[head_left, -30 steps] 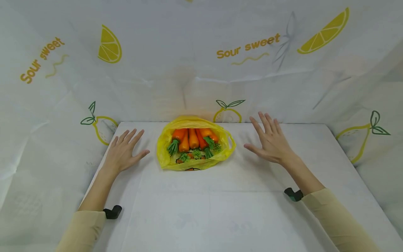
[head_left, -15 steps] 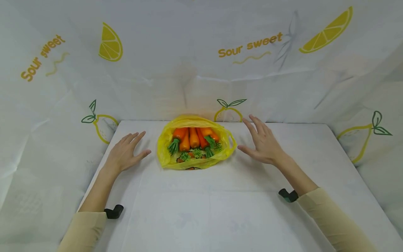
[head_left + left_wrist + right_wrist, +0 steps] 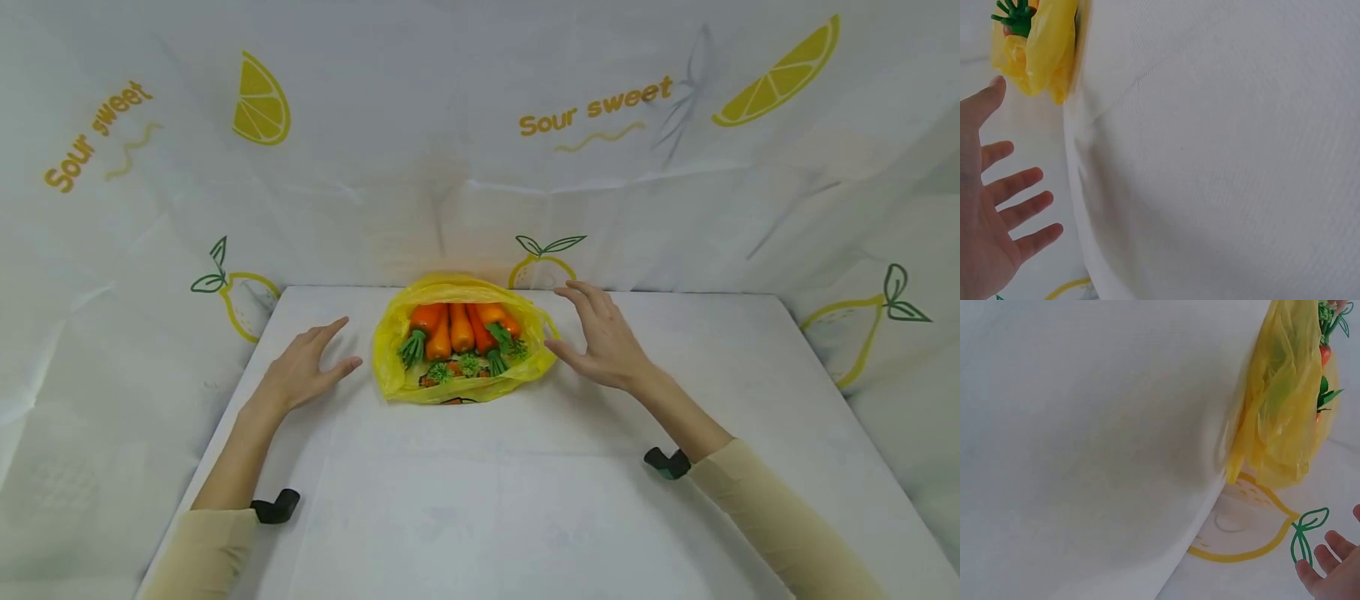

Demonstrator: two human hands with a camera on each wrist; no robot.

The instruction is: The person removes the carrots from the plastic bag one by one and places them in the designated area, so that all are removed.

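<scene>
Two sleeves (image 3: 206, 546) lie nearest you; guide them and the black wrist units (image 3: 279, 507) so that neither drags on the table (image 3: 480, 492). Your left hand (image 3: 300, 367) is just beside the bag's left flank and apart from it, fingers extended, thumb away from them, gripping nothing. Your right hand (image 3: 603, 337) is likewise spread and unloaded; its thumb tip meets the bag's right edge in the head view, but you cannot tell whether it touches.

Farther out, the yellow bag (image 3: 457, 289) rests near the table's back edge, between your hands, its mouth facing you. The step in hand appears to be an approach from both sides. Bring both hands in evenly. Take each flank low, with a broad hold; the thin, creased film would probably fold or slip under a pinch at the rim. Avoid tipping the mouth down, since the carrots (image 3: 461, 333) and green tufts (image 3: 469, 366) could slide out.

Count, near to far: two sleeves, two wrist units, two hands, one bag, three light-green tufts, at least five carrots (overlap hides the exact total). Beyond, the white backdrop (image 3: 420, 200) carries three lemon outlines (image 3: 543, 271), two lemon wedges (image 3: 262, 102) and two "Sour sweet" captions (image 3: 596, 108).
</scene>
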